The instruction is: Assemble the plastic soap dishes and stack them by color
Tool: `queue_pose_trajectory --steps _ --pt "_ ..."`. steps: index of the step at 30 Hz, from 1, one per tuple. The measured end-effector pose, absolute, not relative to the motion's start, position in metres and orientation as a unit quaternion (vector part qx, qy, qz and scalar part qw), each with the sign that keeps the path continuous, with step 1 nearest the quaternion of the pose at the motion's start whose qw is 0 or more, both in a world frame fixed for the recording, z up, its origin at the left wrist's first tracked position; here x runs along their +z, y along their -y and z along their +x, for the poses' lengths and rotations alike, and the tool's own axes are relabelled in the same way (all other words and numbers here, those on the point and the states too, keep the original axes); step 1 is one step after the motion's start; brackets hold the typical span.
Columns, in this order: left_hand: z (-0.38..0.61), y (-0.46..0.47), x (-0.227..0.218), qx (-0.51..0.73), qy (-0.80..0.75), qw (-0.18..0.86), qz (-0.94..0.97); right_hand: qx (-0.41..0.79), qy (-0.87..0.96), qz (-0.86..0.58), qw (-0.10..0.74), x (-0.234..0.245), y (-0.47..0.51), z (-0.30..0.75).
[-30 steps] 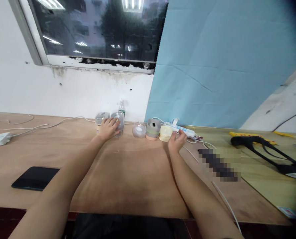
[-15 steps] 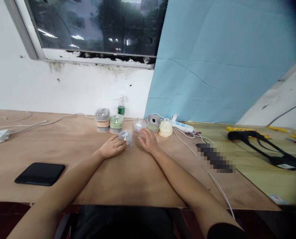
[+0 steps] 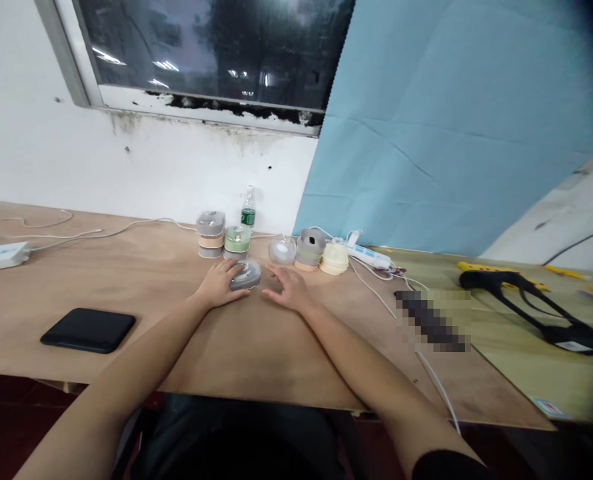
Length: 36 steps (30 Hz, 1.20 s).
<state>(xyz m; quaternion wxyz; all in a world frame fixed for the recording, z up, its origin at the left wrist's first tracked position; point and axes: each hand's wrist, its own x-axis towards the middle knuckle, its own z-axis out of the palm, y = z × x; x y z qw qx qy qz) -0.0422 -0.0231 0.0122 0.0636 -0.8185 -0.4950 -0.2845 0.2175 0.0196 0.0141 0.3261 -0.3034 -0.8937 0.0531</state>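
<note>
My left hand (image 3: 217,285) rests on the wooden table (image 3: 256,333) with its fingers curled round the left side of a small grey lidded container (image 3: 246,274) that lies on the table. My right hand (image 3: 287,291) lies flat beside that container on the right, fingers spread, holding nothing. Behind them stand a stack of containers with a grey lid (image 3: 211,234), a green-lidded stack (image 3: 236,243), a clear round container (image 3: 282,249), a grey and green stack (image 3: 310,249) and a pale yellow stack (image 3: 334,259).
A small water bottle (image 3: 248,209) stands by the wall. A black pad (image 3: 88,329) lies at the left, a white power strip (image 3: 0,256) further left. A second power strip (image 3: 369,255) with cables, a pixelated dark bar (image 3: 429,321) and a black frame (image 3: 531,307) lie right.
The container under my left hand now lies flat on the table. My right hand has settled flat beside it. The view has shifted a little.
</note>
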Motion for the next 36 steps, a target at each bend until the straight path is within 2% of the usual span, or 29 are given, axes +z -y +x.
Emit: queue_pose_trajectory --steps 6,12,19,26,30,36 --pt "-0.043 0.025 0.014 -0.302 0.438 0.018 -0.847 0.074 0.900 -0.303 0.306 0.015 -0.026 0.217" --pt "-0.039 0.030 0.017 -0.287 0.417 -0.002 -0.862 0.194 0.893 -0.307 0.267 0.010 -0.023 0.215" --pt "-0.043 0.028 0.018 -0.303 0.435 -0.038 -0.847 0.345 0.822 -0.308 0.333 0.004 -0.031 0.216" --pt "-0.043 0.026 0.012 -0.323 0.453 -0.097 -0.825 0.381 0.704 -0.403 0.444 -0.004 -0.049 0.217" --pt "-0.044 0.023 0.007 -0.290 0.454 -0.087 -0.838 0.508 0.545 -0.437 0.504 0.002 -0.055 0.215" --pt "-0.041 0.022 0.008 -0.240 0.458 -0.077 -0.852 0.658 0.389 -0.384 0.518 0.007 -0.062 0.206"
